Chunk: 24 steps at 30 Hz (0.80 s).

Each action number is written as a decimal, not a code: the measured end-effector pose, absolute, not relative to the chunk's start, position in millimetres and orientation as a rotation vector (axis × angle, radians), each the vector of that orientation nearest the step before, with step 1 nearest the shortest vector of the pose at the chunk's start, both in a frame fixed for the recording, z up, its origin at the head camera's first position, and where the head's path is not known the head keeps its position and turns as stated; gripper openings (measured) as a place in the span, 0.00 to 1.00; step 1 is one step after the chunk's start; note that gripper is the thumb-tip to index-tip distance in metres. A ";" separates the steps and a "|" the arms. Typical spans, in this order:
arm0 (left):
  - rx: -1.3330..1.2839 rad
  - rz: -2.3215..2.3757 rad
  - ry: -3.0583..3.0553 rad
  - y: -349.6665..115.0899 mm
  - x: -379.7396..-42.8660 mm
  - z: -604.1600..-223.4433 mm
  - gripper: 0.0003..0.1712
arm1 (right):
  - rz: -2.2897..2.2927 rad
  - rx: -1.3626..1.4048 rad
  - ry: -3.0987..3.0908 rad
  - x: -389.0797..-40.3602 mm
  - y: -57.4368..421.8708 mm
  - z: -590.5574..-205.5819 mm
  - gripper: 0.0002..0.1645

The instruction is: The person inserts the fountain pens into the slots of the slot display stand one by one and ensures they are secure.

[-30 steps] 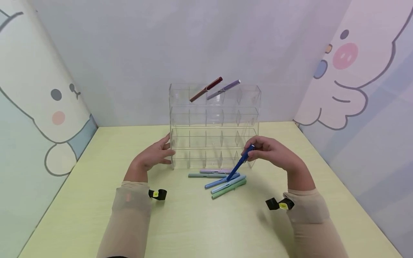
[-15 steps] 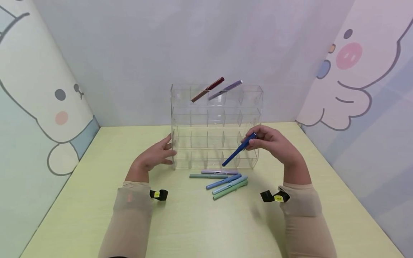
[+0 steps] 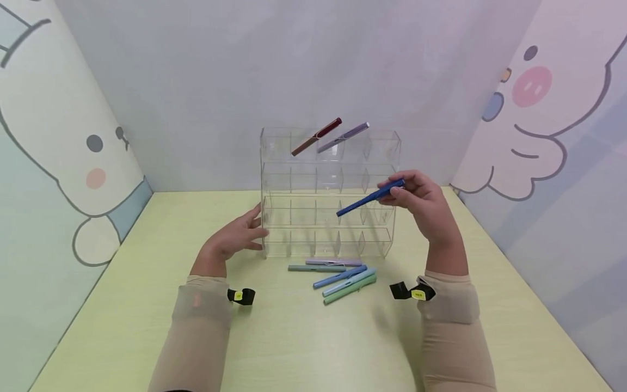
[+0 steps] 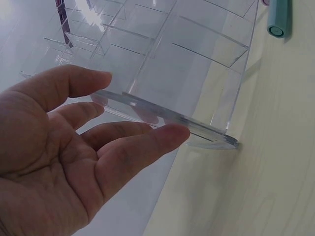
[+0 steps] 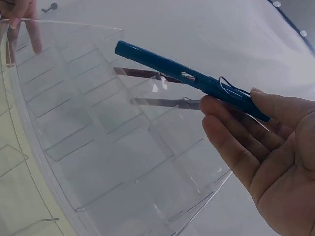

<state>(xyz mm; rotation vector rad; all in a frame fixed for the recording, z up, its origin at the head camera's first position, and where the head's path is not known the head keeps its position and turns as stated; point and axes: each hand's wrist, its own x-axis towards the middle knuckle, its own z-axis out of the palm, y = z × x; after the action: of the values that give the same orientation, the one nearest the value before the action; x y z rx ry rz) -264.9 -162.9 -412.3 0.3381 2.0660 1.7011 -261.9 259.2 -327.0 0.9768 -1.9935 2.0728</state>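
Above the surface (image 3: 313,337), toward its far edge, head view, the right hand (image 3: 427,209) pinches a blue pen (image 3: 363,202) before a clear rack (image 3: 289,227); left wrist, the left hand (image 4: 64,142) grips the rack's side; right wrist, a loosened pinch could drop the pen.

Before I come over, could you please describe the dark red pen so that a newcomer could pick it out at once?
Find the clear rack standing on the table, then go up to its top row. There, in the head view, the dark red pen slants upward to the right. Its color sets it apart from the purple pen slanting just to its right.
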 end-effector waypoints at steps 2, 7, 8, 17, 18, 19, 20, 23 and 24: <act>0.342 1.699 2.067 -161.8 -265.1 -412.4 0.47 | 2.109 0.938 -1.896 -262.1 259.4 -326.3 0.14; 0.333 1.699 2.067 -162.0 -265.8 -411.4 0.47 | 2.230 0.849 -1.642 -262.2 257.5 -325.3 0.14; 0.337 1.698 2.068 -162.3 -266.0 -410.9 0.47 | 2.251 0.831 -1.592 -262.4 257.0 -325.2 0.15; 0.330 1.700 2.079 -169.0 -263.3 -409.4 0.48 | 2.329 0.603 -1.335 -267.6 249.5 -321.9 0.19; 0.328 1.696 2.085 -169.8 -263.3 -409.3 0.48 | 2.328 0.584 -1.308 -268.5 248.4 -321.7 0.19; 0.322 1.694 2.091 -170.3 -263.2 -409.1 0.48 | 2.335 0.565 -1.271 -269.4 247.4 -321.6 0.19; 0.317 1.699 2.090 -170.9 -263.6 -409.2 0.48 | 2.341 0.547 -1.235 -270.4 246.6 -321.5 0.19; 0.313 1.700 2.095 -172.0 -263.9 -409.3 0.48 | 2.338 0.492 -1.138 -272.8 245.5 -321.5 0.20; 0.314 1.700 2.096 -172.0 -263.6 -409.5 0.48 | 2.337 0.475 -1.109 -273.3 245.7 -321.6 0.20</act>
<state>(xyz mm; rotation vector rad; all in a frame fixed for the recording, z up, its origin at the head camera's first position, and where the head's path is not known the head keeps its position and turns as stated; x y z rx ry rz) -263.6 -172.0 -409.5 0.3140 2.0963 1.7002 -273.3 245.7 -321.6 0.4750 -1.1087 2.3368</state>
